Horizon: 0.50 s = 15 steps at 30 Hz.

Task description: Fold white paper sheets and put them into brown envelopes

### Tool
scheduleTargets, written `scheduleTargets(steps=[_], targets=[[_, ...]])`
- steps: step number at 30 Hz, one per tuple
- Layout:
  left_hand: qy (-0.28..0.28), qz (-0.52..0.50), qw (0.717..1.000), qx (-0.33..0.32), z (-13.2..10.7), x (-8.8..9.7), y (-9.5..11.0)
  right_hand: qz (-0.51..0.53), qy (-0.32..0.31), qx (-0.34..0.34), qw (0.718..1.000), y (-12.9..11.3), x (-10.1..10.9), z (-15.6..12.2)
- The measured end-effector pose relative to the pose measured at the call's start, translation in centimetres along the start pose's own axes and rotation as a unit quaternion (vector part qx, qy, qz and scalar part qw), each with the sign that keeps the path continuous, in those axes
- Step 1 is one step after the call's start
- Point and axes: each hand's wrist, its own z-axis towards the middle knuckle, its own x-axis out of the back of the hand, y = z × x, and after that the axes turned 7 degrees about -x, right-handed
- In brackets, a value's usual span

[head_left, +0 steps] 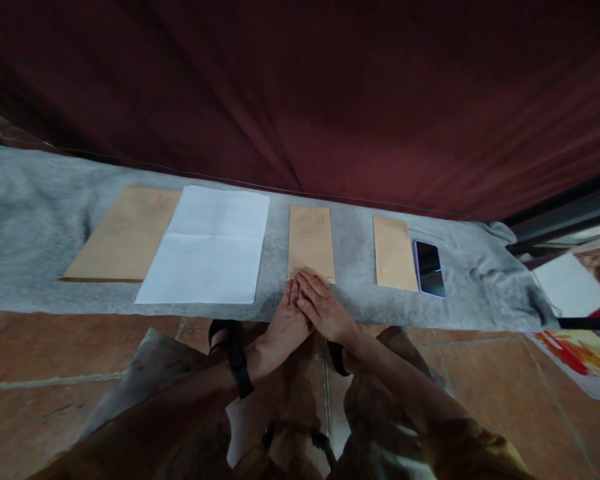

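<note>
My left hand (286,325) lies palm down at the near edge of the cloth-covered surface, fingers stretched forward. Partly over it rests my right hand (330,315), its fingers also extended and flat. The fingertips of both reach the lower end of a small brown envelope (311,240), which has faint red print near its top right. Neither hand grips anything; what is under the palms is hidden. To the left, white paper sheets (213,250) with a crease across them partly overlap a larger brown envelope (125,233). Right of my hands lies another small brown envelope (394,253).
Beside the right envelope lies a phone (430,269) with a dark screen. A grey plush cloth (350,250) covers the narrow surface. Behind it hangs a dark red curtain (300,100). Tiled floor (490,373) shows below, with colourful printed material (585,360) at the right.
</note>
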Motion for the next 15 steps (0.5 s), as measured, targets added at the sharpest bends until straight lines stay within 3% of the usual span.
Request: scheduleTargets(steps=[7,15], targets=[[-0.006,-0.002,1.000,0.016,0.1,0.9,0.3,-0.081,-0.023,0.009,0.996,1.4,-0.2,-0.8],[-0.015,-0.012,0.998,0.059,-0.5,1.5,-0.2,-0.153,0.006,0.036,0.987,3.0,0.5,-1.9]])
